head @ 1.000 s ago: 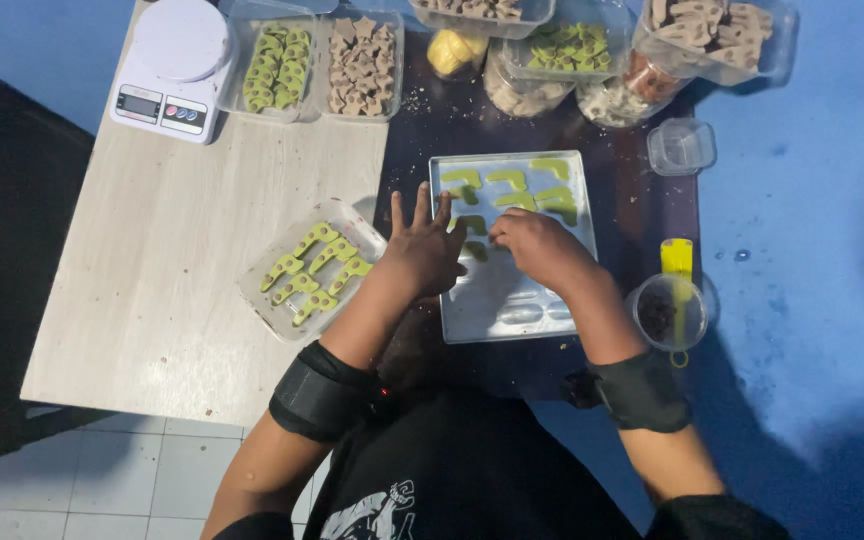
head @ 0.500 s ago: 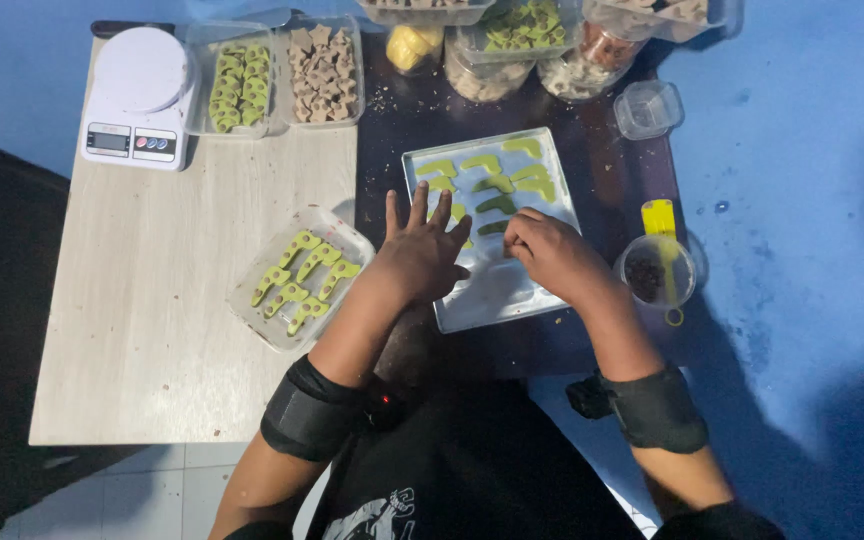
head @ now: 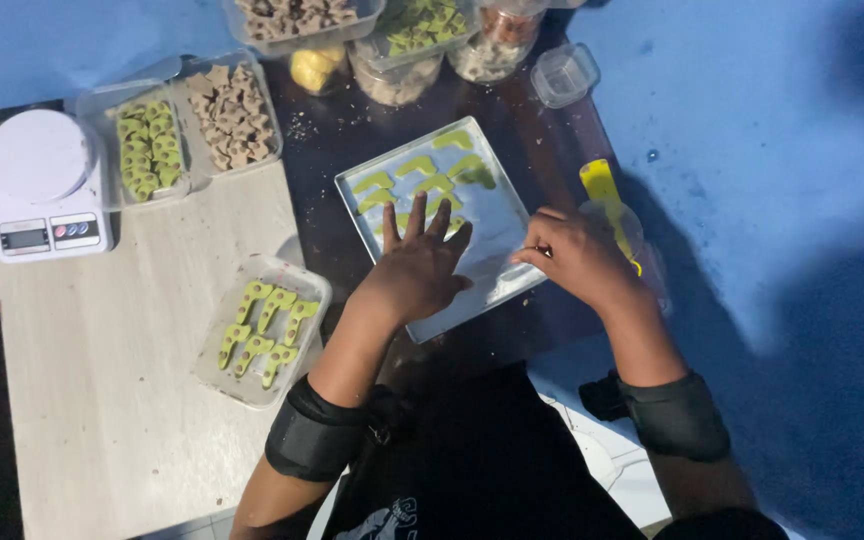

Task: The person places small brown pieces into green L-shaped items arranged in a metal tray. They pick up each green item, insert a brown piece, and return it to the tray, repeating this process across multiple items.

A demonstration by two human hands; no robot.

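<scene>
Resting flat with fingers spread, the left hand (head: pixel 414 272) now presses the square metal tray (head: pixel 497 240) of green curved pieces (head: pixel 422 180) on the dark desk (head: pixel 322 160). Having drawn back from the tray's middle, the right hand (head: pixel 577 257) pinches loosely at its right edge; what it holds I cannot tell.

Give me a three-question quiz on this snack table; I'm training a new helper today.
1. True or false: the left hand lies flat on the tray.
2. What colour are the pieces on the tray?
3. The scale sits at the table's: A) far left corner B) near right corner C) middle.

Key: 1 true. 2 green. 3 A.
</scene>
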